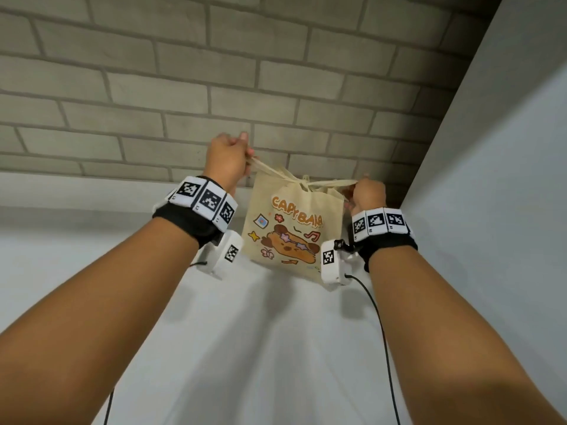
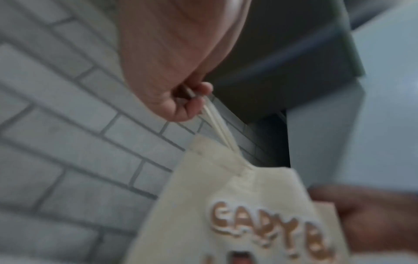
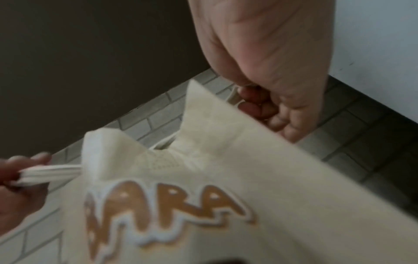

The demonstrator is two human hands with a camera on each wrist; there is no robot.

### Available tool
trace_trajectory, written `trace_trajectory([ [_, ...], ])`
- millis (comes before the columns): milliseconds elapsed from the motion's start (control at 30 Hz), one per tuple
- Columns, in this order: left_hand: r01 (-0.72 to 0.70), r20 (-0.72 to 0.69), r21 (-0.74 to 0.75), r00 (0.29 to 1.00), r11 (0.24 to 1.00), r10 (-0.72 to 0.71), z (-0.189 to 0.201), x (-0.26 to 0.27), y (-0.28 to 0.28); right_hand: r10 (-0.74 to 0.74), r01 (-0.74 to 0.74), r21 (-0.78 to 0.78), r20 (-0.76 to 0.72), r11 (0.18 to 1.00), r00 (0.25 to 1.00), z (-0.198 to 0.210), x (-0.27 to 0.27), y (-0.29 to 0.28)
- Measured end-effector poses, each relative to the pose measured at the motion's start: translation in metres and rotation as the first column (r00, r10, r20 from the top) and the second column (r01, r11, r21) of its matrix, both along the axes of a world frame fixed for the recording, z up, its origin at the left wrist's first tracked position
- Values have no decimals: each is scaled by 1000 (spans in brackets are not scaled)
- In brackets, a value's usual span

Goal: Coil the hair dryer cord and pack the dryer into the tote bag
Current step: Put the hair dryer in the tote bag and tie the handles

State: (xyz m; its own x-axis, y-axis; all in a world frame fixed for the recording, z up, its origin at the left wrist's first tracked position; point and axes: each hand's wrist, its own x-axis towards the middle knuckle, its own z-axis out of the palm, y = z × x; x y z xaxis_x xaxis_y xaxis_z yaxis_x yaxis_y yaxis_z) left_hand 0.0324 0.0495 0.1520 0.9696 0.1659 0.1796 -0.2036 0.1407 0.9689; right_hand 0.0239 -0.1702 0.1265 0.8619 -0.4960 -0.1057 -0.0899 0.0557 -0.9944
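Gripped: tote bag (image 1: 291, 228), cream, cartoon print, raised before brick wall (image 1: 184, 87). Left hand (image 1: 227, 157) fist clamps one drawstring; right hand (image 1: 368, 194) clamps the other, cords pulled apart.

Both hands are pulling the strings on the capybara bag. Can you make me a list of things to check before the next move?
1. Left hand holds its drawstrings: ok, fingers curled round them.
2. Right hand holds its drawstring: ok, gripped at the bag's right top corner.
3. Tote bag mouth drawn closed: ok, the top is bunched in the middle.
4. Hair dryer inside the bag: cannot tell, nothing shows through the cloth.
5. Cord coiled: cannot tell, no dryer cord is in view.
6. Bag held clear of the white surface: ok, it hangs from the strings in front of the brick wall.
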Motion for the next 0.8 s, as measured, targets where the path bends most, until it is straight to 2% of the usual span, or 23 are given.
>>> trace_trajectory([
  [33, 36, 77, 124, 996, 992, -46, 4, 0, -3, -23, 16, 134, 50, 991, 998, 5, 0, 3],
  [100, 126, 148, 323, 972, 938, -182, 17, -3, -9, 26, -83, 364, 160, 928, 987, 19, -2, 9],
  [167, 208, 125, 484, 945, 850, -302, 29, -7, -14, 42, -133, 402, 227, 906, 973, 34, -3, 20],
  [267, 170, 125, 691, 929, 703, -348, 30, -13, -23, 6, -67, 327, 185, 943, 983, 43, 5, 30],
  [367, 51, 197, 761, 931, 647, -306, 22, -21, -27, 11, -44, 255, 129, 966, 992, 42, 13, 30],
  [433, 51, 199, 784, 923, 619, -329, 18, -25, -23, 94, -101, 83, 78, 991, 993, 35, 16, 30],
  [500, 73, 203, 763, 917, 643, -344, 16, -29, -16, 125, -125, 9, 14, 992, 992, 27, 15, 30],
  [567, 135, 176, 678, 924, 722, -338, 14, -32, -10, 94, -94, 17, 24, 995, 995, 17, 20, 23],
  [600, 152, 163, 658, 927, 738, -337, 13, -33, -9, 72, -72, -44, 1, 996, 997, 13, 20, 21],
  [633, 141, 157, 679, 931, 720, -330, 14, -35, -8, 75, -80, -121, -45, 989, 996, 8, 22, 19],
  [667, 102, 155, 739, 936, 666, -316, 15, -34, -9, 62, -71, -178, -56, 982, 997, 7, 25, 18],
  [700, 53, 148, 820, 943, 570, -300, 18, -34, -9, 42, -48, -138, -46, 989, 998, 8, 29, 19],
  [800, -87, 133, 982, 949, 169, -286, 28, -29, -8, 77, -65, -106, 113, 992, 991, 40, 11, 32],
])
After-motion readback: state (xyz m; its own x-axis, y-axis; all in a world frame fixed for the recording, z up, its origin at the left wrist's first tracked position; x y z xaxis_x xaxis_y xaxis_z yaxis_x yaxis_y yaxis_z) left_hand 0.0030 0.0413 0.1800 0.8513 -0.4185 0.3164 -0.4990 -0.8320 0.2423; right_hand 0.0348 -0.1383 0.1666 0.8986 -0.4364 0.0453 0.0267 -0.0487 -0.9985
